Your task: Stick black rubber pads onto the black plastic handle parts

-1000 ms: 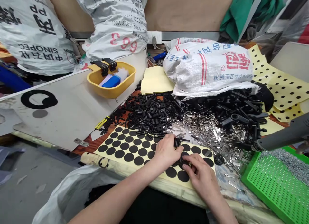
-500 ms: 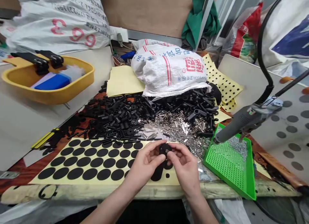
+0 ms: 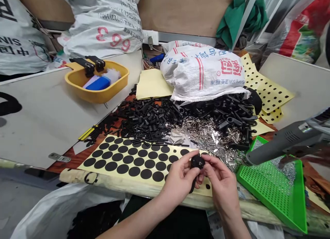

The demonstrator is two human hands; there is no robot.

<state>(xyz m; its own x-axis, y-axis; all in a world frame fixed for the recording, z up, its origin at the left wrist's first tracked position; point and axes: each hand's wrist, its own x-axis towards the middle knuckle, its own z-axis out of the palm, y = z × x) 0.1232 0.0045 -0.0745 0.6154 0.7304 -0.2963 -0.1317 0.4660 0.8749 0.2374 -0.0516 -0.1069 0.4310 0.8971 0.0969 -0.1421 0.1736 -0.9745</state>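
My left hand [image 3: 180, 178] and my right hand [image 3: 222, 184] meet just above the table's near edge, both pinching one small black plastic part [image 3: 197, 162] with a round head and a handle hanging down between the palms. Under the hands lies a yellow sheet of round black stickers [image 3: 129, 158]. Behind it spread a heap of black plastic parts [image 3: 154, 117] and a heap of small shiny metal pieces [image 3: 206, 136].
A green perforated tray [image 3: 273, 187] sits at the right with a grey power tool [image 3: 283, 144] hanging over it. A white woven sack [image 3: 203, 72] lies behind the heaps. A yellow tub [image 3: 96, 82] stands at the left. A plastic bag [image 3: 64, 211] hangs below the table edge.
Both hands lifted the black part off the sticker sheet and now hold it up between them. The camera view swung right, then back left.
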